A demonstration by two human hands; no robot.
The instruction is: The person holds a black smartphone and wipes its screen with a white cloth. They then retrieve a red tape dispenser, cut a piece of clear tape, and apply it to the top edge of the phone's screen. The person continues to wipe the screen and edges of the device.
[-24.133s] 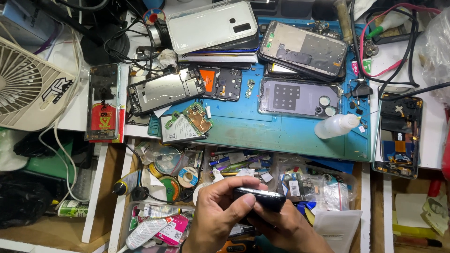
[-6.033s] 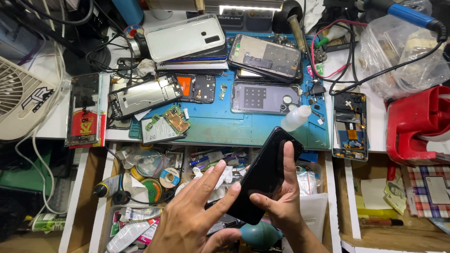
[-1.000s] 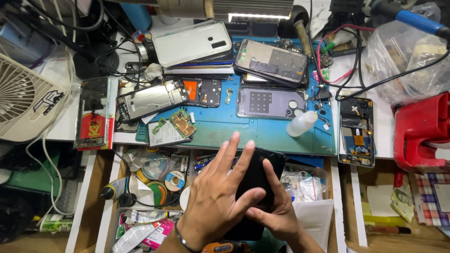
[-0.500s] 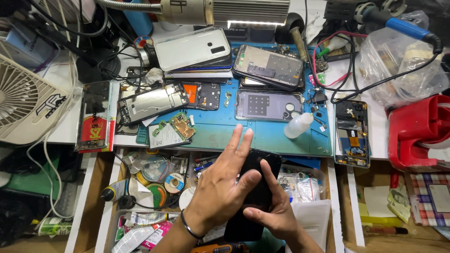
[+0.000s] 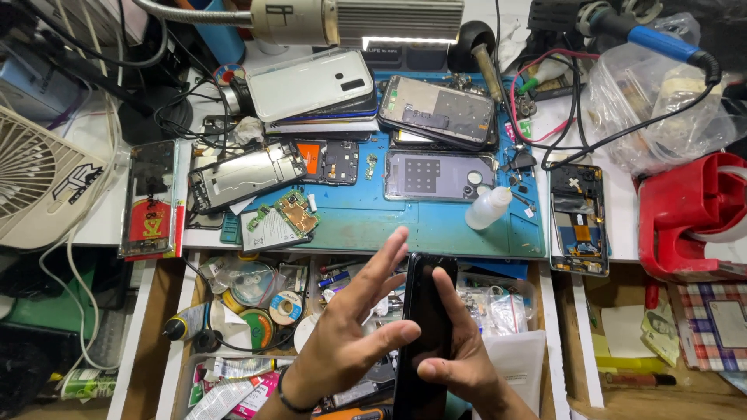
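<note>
Right hand (image 5: 459, 362) grips the lower part of a black smartphone (image 5: 426, 327) from beneath, holding it upright over the open parts drawer (image 5: 257, 311), while my left hand (image 5: 350, 342) is spread open, its fingers (image 5: 381, 268) splayed and its fingertips resting against the phone's left edge. I judge I am smoothing or pressing its dark face, so what follows calls for even, gentle pressure and a steady grip underneath. Beyond, on the blue mat (image 5: 405, 222) of the tabletop, I count three opened phones, one white dropper bottle (image 5: 489, 208) and one green circuit board (image 5: 289, 214).

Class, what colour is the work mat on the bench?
The mat is blue, seen in the head view.
</note>
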